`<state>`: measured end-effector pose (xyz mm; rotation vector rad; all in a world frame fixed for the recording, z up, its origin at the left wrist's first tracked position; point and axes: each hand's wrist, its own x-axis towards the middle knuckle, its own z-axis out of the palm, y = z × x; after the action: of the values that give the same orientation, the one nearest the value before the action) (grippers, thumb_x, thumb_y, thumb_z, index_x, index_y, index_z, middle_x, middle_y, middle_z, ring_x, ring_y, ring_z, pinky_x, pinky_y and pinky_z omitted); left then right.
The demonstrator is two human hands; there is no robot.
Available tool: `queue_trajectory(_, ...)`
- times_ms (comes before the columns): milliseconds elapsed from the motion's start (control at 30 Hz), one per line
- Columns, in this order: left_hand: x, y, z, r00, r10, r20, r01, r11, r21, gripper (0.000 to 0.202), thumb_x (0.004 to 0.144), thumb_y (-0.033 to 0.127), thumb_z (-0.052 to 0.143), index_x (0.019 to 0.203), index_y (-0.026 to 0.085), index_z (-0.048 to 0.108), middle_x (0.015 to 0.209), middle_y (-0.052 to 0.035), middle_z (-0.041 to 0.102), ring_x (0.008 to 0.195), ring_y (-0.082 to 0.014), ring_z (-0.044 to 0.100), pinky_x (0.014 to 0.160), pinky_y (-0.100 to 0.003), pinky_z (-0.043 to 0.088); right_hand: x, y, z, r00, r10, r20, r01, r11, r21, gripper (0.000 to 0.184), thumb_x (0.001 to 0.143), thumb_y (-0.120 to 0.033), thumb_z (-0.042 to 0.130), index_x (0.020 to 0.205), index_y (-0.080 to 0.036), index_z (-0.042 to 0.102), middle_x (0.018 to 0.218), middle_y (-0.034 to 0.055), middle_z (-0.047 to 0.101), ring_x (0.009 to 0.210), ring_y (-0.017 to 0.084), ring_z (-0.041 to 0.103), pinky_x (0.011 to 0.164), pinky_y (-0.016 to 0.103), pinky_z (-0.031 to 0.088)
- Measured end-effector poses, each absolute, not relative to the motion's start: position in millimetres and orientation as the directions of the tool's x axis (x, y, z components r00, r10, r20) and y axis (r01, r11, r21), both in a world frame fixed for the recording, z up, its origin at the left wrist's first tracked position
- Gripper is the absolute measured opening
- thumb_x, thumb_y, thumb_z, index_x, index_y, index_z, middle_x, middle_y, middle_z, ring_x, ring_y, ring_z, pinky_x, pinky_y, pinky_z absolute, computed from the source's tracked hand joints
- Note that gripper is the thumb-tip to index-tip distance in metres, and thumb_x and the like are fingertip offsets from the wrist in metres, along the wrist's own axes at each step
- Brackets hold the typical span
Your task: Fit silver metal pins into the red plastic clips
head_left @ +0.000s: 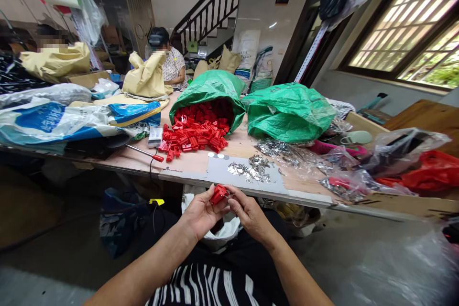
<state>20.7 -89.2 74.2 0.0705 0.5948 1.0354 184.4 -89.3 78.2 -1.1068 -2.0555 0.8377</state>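
My left hand point(201, 213) is closed around a small red plastic part point(218, 194), held just below the table's front edge. My right hand point(247, 213) meets it from the right, with thumb and fingertips pinched against the same part. Whatever the right fingers hold themselves is too small to make out. On the table ahead lies a heap of similar red parts point(195, 134), spilling from an open green sack point(210, 87). A scatter of small shiny metal pieces point(251, 169) lies on a grey sheet point(222, 168) close to my hands.
A second green sack point(289, 111) lies to the right, beside clear bags of metal pieces point(344, 177) and a red bag point(432, 169). A red-handled tool point(145, 153) lies left of the heap. Two people point(168, 60) sit at the far end. A white bag point(224, 229) hangs under my hands.
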Motion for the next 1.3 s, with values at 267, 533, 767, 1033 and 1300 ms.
queue_trajectory(267,22,-91,73,0.334,0.832,-0.444,-0.792,0.503,0.346,0.023,0.092,0.024,0.048,0.085,0.011,0.065,0.078,-0.0065,0.073,0.068,-0.0181,0.070,0.075,-0.039,0.054,183,-87,72,-0.400,0.871,0.285,0.517,0.472,-0.714,0.033,0.095,-0.032,0.039,0.124,-0.023,0.053,0.115,0.0075,0.066,0.099,0.020,0.064,0.088,0.029,0.047)
queue_trajectory(533,24,-92,69,0.345,0.805,-0.483,-0.769,0.537,0.345,0.020,0.090,0.026,0.052,0.083,0.011,0.064,0.077,-0.0064,0.073,0.071,-0.0189,0.069,0.078,-0.037,0.051,182,-85,66,-0.363,0.886,0.289,0.477,0.443,-0.759,0.030,0.095,-0.035,0.039,0.113,-0.021,0.060,0.099,0.0055,0.069,0.085,0.018,0.064,0.077,0.025,0.047)
queue_trajectory(767,30,-91,29,0.314,0.808,-0.499,-0.743,0.536,0.400,0.017,0.078,0.031,0.068,0.076,0.017,0.058,0.074,-0.0030,0.071,0.077,-0.0201,0.069,0.083,-0.037,0.045,186,-76,30,-0.315,0.934,0.167,0.375,0.284,-0.883,0.037,0.094,-0.044,0.037,0.102,-0.019,0.064,0.061,-0.0016,0.053,0.055,0.013,0.047,0.053,0.022,0.039)
queue_trajectory(1033,19,-72,-28,0.107,0.937,-0.332,-0.291,0.349,0.891,0.056,0.053,0.030,0.082,0.104,0.020,0.062,0.117,-0.0097,0.062,0.120,-0.0274,0.050,0.099,-0.036,0.035,198,-70,-11,-0.259,0.962,0.084,0.412,0.188,-0.892,0.040,0.089,-0.049,0.042,0.106,-0.022,0.066,0.058,-0.0017,0.052,0.055,0.014,0.049,0.052,0.022,0.041)
queue_trajectory(1300,-4,-43,-16,0.128,0.987,-0.098,-0.070,0.108,0.992,0.040,0.064,0.030,0.070,0.101,0.015,0.062,0.092,-0.0101,0.068,0.089,-0.0227,0.064,0.080,-0.034,0.048,243,-79,-35,-0.059,0.993,0.100,0.521,0.116,-0.846,0.045,0.082,-0.057,0.050,0.099,-0.021,0.071,0.064,0.0003,0.065,0.055,0.014,0.058,0.054,0.017,0.047)
